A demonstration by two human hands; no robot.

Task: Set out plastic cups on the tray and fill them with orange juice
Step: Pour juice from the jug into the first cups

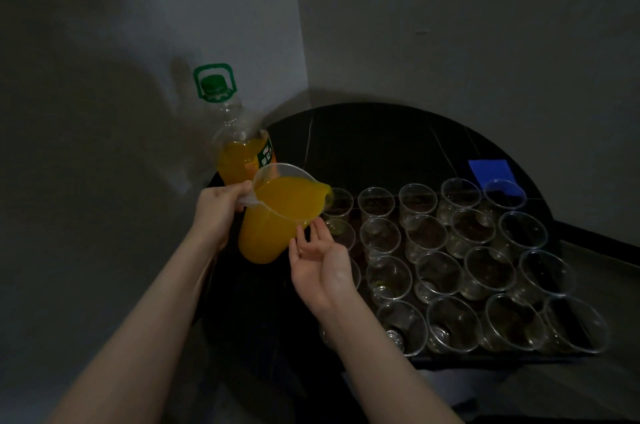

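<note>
Left hand (pixel 221 205) grips the handle of a clear jug (pixel 277 216), fingers (pixel 242 189) curled tight round it; jug is tilted right, nearly full of orange juice (pixel 273 202), spout over the far-left cup (pixel 337 204). Behind the jug stands a big juice bottle (pixel 239 150), green cap (pixel 212 83) on, partly full, on the dark counter (pixel 381 136). Right hand (pixel 320 259) sits just under the jug's lower side, palm up, fingers straight and loosely spread, tips touching or just off the jug wall, cannot tell which; holds nothing. Further right, rows of clear plastic cups (pixel 436 276) stand upright and close together on a dark tray (pixel 502 356), all looking empty. Blue square (pixel 491 171) lies on the counter beyond the cups, far right.
</note>
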